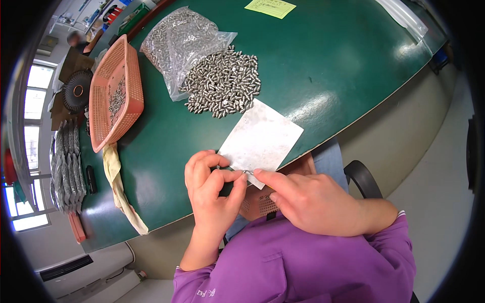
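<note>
My left hand (209, 184) pinches a small silvery metal piece (246, 172) between thumb and index finger, over the table's near edge. My right hand (316, 202) meets it from the right, its index fingertip close against the piece. The right fingers are curled, with a bit of yellow showing under the index finger; what they hold is mostly hidden. Beneath both hands lies a white paper sheet (262, 134), smudged grey. Beyond the paper is a heap of small metal screw-like parts (222, 81), spilling from a clear plastic bag (177, 43) full of more.
A pink perforated basket (134, 101) with some metal parts stands at the left on the green table (323, 60). Beside it are a pale yellow cloth (118, 187), several filled bags (68, 166) and a black object (91, 179). A yellow slip (270, 7) lies at the far side.
</note>
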Tool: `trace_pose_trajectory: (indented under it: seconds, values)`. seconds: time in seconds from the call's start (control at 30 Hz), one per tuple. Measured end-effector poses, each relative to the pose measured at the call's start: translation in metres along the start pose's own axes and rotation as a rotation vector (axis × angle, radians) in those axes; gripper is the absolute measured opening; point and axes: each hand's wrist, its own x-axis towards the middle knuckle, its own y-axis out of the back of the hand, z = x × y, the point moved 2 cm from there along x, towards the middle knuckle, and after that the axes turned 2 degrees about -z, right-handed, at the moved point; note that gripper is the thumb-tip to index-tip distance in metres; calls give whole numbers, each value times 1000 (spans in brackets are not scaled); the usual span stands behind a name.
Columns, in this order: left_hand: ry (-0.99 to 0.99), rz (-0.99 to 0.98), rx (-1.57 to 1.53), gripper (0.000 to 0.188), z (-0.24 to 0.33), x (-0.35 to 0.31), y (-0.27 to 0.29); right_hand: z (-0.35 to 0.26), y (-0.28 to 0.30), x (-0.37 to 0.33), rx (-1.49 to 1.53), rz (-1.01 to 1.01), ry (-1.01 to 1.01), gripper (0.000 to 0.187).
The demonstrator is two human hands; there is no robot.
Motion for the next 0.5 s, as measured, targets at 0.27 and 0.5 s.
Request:
trace_pose_trajectory:
  seconds: [0.27, 0.5]
  values:
    - [2, 3, -17, 19, -1, 1, -1, 0, 6, 6, -85, -20, 106, 52]
    - [-11, -22, -12, 19, 0, -2, 2, 2, 6, 5, -14, -57, -14, 42]
